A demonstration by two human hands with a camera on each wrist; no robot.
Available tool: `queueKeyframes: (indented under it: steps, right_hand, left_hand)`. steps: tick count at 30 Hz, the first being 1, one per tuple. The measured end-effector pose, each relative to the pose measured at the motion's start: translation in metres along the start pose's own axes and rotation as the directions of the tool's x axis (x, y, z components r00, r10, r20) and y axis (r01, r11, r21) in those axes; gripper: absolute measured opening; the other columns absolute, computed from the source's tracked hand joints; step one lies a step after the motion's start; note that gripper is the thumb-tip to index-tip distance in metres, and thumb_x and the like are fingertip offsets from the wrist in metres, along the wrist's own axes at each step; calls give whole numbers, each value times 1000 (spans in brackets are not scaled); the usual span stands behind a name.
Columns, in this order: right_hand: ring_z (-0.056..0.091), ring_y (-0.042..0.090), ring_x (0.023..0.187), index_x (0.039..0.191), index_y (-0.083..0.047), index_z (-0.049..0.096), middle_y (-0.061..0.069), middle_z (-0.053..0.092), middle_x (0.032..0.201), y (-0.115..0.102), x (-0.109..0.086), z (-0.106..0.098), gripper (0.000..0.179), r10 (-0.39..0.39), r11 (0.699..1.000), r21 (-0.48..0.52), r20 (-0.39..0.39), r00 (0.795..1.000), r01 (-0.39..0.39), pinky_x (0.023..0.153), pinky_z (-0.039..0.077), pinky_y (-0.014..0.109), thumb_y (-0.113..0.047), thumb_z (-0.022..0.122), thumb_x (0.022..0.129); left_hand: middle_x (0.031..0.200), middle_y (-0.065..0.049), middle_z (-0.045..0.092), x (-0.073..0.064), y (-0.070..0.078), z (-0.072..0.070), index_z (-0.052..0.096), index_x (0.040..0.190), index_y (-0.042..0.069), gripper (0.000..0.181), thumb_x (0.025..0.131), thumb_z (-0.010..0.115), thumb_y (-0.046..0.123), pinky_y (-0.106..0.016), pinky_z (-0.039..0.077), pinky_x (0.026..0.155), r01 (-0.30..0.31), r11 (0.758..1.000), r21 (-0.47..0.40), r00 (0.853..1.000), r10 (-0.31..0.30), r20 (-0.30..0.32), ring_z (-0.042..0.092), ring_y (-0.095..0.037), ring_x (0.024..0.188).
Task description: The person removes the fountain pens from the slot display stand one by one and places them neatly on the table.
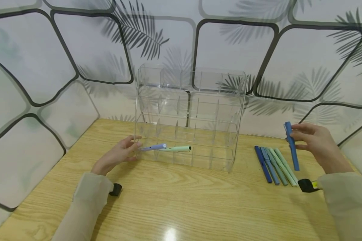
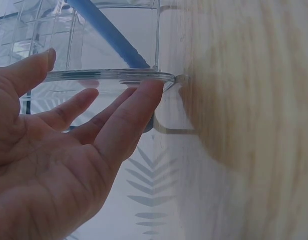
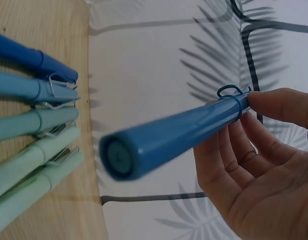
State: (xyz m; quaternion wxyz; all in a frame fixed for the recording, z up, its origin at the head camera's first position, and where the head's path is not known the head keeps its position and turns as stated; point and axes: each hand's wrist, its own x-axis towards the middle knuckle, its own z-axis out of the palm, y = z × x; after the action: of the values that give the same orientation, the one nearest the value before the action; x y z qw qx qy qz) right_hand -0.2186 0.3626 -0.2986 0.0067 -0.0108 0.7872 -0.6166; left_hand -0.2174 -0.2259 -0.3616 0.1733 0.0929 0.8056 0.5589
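Note:
A clear acrylic pen rack (image 1: 211, 128) with tiered compartments stands at the back of the table. My left hand (image 1: 117, 154) touches its left side panel, fingers fairly straight; the left wrist view shows fingertips at the panel's edge. In the lowest tier lie a lavender-blue pen (image 1: 157, 147) and a pale green pen (image 1: 179, 149). Off to the right, my right hand (image 1: 318, 144) pinches a blue pen (image 1: 292, 152) between thumb and fingers, raised above the table. In the right wrist view its clip is near the fingertips and its other end points toward the camera.
Left of the raised pen, several capped pens lie side by side on the wooden table (image 1: 169, 201): a dark blue pen (image 1: 263, 164), a grey-blue pen (image 1: 270, 167), a teal pen (image 1: 278, 167) and light green ones. A patterned wall (image 1: 166, 30) rises behind the rack.

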Motion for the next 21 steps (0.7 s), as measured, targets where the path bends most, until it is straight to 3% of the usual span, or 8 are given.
queueKeyframes:
  steps: [6, 11, 16, 21]
  right_hand:
    - [69, 5, 79, 98, -33, 67, -18, 69, 91, 9, 3, -9, 26, 26, 995, -97, -23, 999, -28, 66, 58, 22, -9, 60, 103]
    - [68, 3, 80, 112, -21, 61, -21, 68, 90, 20, 5, -18, 10, 68, 977, -199, -34, 997, -74, 69, 59, 22, -15, 57, 105]
    - [67, 2, 82, 134, 4, 48, -23, 66, 89, 31, 7, -25, 37, 106, 956, -273, -26, 994, -109, 71, 59, 23, -19, 53, 107]
    - [66, 1, 82, 136, 8, 48, -22, 65, 90, 40, 8, -32, 40, 146, 944, -296, -19, 989, -145, 72, 59, 23, -19, 53, 107]
  left_hand:
    - [156, -32, 24, 0, -2, 0, 19, 158, -2, 61, 112, 42, 30, -53, 43, 109, 2, 1000, 1, 1000, -2, -2, 31, -48, 142]
    - [155, -33, 25, 1, -2, 0, 19, 158, -2, 62, 111, 43, 31, -53, 43, 109, 3, 1000, 7, 1000, -3, -2, 32, -48, 141]
    - [154, -33, 27, 1, -1, 0, 19, 158, -3, 60, 112, 42, 28, -54, 43, 109, 1, 1000, 8, 1000, -1, 1, 33, -48, 141]
    - [154, -33, 27, 1, 0, 1, 19, 158, -3, 60, 112, 41, 28, -54, 43, 109, 2, 1000, 2, 1000, -2, 1, 31, -47, 142]
